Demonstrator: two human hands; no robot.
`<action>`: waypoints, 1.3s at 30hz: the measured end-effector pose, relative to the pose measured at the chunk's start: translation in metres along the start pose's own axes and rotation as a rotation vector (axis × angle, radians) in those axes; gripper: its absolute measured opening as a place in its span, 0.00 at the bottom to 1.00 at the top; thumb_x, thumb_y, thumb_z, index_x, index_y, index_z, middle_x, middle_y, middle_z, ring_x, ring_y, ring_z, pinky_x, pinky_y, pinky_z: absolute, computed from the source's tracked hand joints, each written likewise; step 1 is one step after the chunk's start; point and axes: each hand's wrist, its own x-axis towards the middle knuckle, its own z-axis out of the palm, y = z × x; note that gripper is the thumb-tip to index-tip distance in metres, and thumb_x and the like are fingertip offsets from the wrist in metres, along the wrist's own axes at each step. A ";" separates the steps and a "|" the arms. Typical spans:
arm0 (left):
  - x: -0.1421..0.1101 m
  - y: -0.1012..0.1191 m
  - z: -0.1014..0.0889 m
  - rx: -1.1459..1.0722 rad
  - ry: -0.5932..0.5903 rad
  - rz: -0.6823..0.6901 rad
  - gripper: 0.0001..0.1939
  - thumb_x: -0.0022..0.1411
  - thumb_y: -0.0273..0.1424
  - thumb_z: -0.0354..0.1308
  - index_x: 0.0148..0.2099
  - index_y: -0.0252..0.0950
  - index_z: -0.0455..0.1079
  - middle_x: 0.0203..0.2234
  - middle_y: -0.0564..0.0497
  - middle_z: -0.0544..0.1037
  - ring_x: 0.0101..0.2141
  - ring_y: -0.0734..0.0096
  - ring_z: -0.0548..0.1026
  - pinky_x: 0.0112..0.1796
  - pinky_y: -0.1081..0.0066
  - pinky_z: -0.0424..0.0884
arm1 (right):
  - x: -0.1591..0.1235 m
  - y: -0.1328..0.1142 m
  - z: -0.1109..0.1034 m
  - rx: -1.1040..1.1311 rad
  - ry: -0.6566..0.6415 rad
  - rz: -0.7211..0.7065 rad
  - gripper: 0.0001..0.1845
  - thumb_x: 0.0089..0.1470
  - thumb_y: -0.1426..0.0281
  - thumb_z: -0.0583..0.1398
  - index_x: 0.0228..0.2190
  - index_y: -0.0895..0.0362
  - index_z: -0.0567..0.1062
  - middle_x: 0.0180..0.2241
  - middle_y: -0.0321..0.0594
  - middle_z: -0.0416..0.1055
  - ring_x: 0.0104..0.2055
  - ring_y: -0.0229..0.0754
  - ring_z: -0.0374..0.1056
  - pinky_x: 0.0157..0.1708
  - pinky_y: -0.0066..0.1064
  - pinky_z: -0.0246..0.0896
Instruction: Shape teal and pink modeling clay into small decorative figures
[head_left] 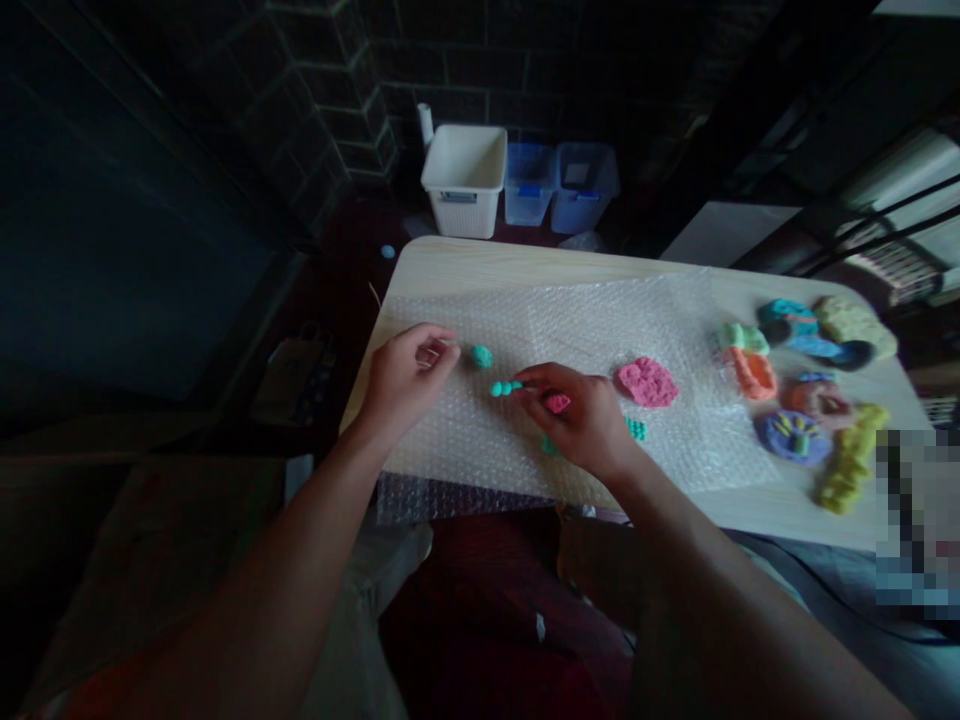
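Over bubble wrap (465,440), my left hand (405,372) half-curls, contents unclear from here. My right hand (589,415) pinches a turquoise beaded piece (502,388) at five o'clock from the green ball (481,356); slackening could drop it.

Tabletop (465,265) reads as pale wood grain, smooth. Bubble wrap (480,310): clear plastic, glossy, dimpled. Pink lump (649,382) and teal ball (481,356): matt, rough, clay-like from where I'm standing. White bin (466,212): plastic, ribbed front.
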 end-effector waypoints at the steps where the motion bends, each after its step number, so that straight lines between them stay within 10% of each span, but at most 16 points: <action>1: 0.001 -0.003 0.002 0.065 -0.017 0.032 0.12 0.64 0.34 0.66 0.48 0.36 0.80 0.40 0.45 0.85 0.35 0.65 0.81 0.36 0.67 0.76 | 0.001 -0.001 0.000 -0.059 -0.013 -0.044 0.09 0.64 0.69 0.65 0.43 0.57 0.85 0.37 0.45 0.85 0.34 0.44 0.79 0.37 0.36 0.72; 10: 0.011 -0.011 0.022 0.233 -0.211 0.262 0.18 0.65 0.28 0.64 0.56 0.34 0.80 0.49 0.41 0.82 0.44 0.61 0.80 0.47 0.63 0.76 | 0.013 0.004 0.012 -0.191 -0.155 -0.123 0.05 0.62 0.73 0.67 0.39 0.57 0.85 0.37 0.45 0.84 0.42 0.49 0.76 0.44 0.40 0.68; 18: 0.013 0.001 0.019 0.098 -0.174 0.130 0.14 0.66 0.28 0.64 0.53 0.34 0.79 0.41 0.44 0.85 0.36 0.64 0.80 0.39 0.67 0.73 | 0.012 0.008 0.011 -0.281 -0.231 -0.145 0.04 0.62 0.74 0.67 0.38 0.56 0.84 0.36 0.46 0.82 0.42 0.52 0.74 0.44 0.41 0.66; 26: 0.000 0.019 0.017 -0.353 -0.257 -0.002 0.19 0.59 0.40 0.75 0.47 0.33 0.80 0.40 0.43 0.85 0.39 0.63 0.82 0.42 0.67 0.77 | 0.008 -0.002 -0.009 -0.012 0.082 -0.123 0.18 0.66 0.65 0.64 0.53 0.60 0.82 0.41 0.48 0.84 0.40 0.47 0.79 0.42 0.40 0.73; 39: -0.012 0.038 0.018 -0.543 -0.388 -0.067 0.20 0.59 0.42 0.75 0.46 0.33 0.81 0.37 0.44 0.86 0.37 0.63 0.83 0.38 0.67 0.79 | 0.003 -0.011 -0.002 0.263 0.090 0.025 0.15 0.63 0.63 0.70 0.49 0.54 0.86 0.43 0.45 0.87 0.40 0.48 0.83 0.43 0.43 0.79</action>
